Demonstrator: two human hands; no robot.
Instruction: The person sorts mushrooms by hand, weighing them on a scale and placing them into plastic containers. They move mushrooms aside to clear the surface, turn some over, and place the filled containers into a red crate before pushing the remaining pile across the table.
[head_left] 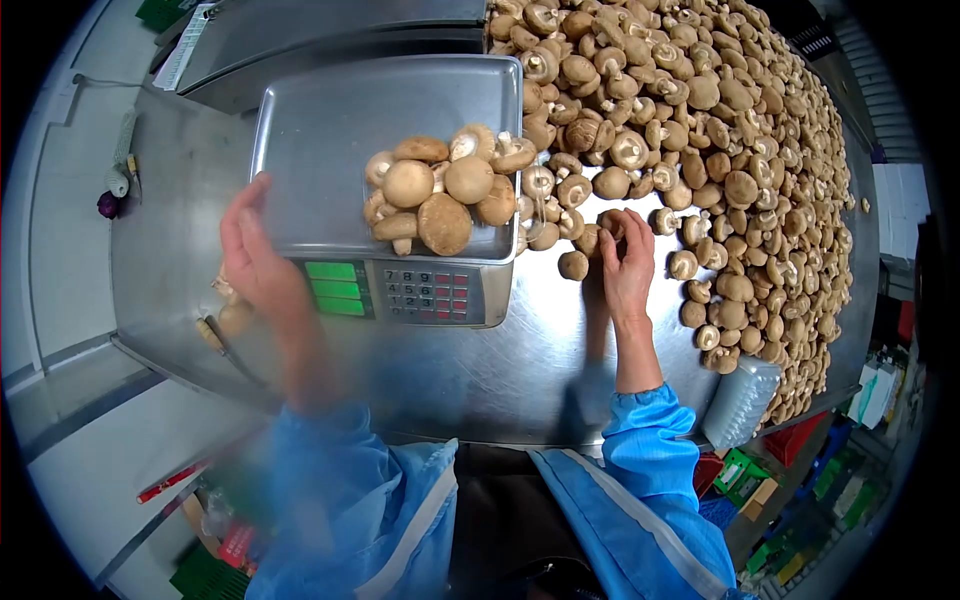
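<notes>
A steel weighing scale (330, 130) with green displays and a keypad stands before me. On the right part of its pan lies a small pile of brown mushrooms (446, 222), seemingly in a clear tray whose edges are hard to make out. My left hand (262, 255) is at the scale's left front corner, fingers stretched up along the rim and nothing visible in them. To the right of the scale, my right hand (628, 268) has its fingertips closed around a mushroom (609, 220) on the steel table. Loose mushrooms (573, 265) lie just left of that hand.
A large heap of mushrooms (740, 190) covers the table's right side. Stacked clear plastic trays (742, 402) stand at the front right edge. Left of the scale, partly behind my left arm, are a knife (212, 336) and some mushroom pieces (235, 316). Green crates (742, 475) sit below.
</notes>
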